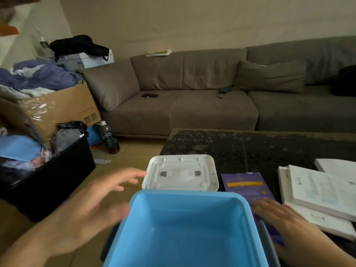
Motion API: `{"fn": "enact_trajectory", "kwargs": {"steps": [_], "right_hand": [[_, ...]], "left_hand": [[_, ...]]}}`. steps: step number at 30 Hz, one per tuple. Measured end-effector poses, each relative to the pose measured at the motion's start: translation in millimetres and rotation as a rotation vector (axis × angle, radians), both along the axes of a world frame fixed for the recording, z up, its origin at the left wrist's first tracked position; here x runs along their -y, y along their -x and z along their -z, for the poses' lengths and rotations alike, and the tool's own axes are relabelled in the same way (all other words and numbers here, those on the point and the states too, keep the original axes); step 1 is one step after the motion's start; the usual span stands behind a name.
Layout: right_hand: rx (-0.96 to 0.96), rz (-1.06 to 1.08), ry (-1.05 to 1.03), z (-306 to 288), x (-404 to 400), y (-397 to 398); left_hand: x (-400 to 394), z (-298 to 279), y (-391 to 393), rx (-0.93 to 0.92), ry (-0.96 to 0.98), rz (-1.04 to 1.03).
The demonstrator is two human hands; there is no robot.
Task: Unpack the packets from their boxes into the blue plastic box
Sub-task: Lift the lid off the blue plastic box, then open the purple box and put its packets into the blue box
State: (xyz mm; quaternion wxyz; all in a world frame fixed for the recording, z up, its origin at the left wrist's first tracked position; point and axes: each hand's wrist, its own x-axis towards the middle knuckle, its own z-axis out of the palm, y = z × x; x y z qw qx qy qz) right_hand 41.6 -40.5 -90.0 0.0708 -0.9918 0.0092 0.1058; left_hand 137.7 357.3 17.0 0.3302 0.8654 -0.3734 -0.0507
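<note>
Head view: blue plastic box (185, 228) is seen empty at near table edge w/ left hand (92, 207) spread, nothing held, and right hand (285, 220) laid flat on purple box (248, 187) beside it, prob. light, stiff card, best pinched by its long edges.

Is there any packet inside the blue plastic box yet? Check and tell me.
No. The blue plastic box stands open and shows only its bare blue floor, while the purple box lies beside it on the table under the right hand.
</note>
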Motion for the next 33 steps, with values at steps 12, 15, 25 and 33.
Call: {"fn": "enact_trajectory", "kwargs": {"steps": [12, 15, 25, 33], "right_hand": [[0.172, 0.061, -0.021, 41.1, -1.0, 47.4], [0.177, 0.056, -0.100, 41.3, -2.3, 69.5], [0.404, -0.021, -0.066, 58.6, -11.3, 180.5], [0.401, 0.354, -0.290, 51.3, 7.8, 182.4]], "left_hand": [[56.3, 62.2, 92.1, 0.628, -0.314, 0.144], [57.0, 72.2, 95.7, 0.663, -0.229, 0.025], [88.4, 89.2, 88.0, 0.736, -0.186, -0.236], [181.3, 129.7, 180.0, 0.442, -0.202, -0.058]]}}
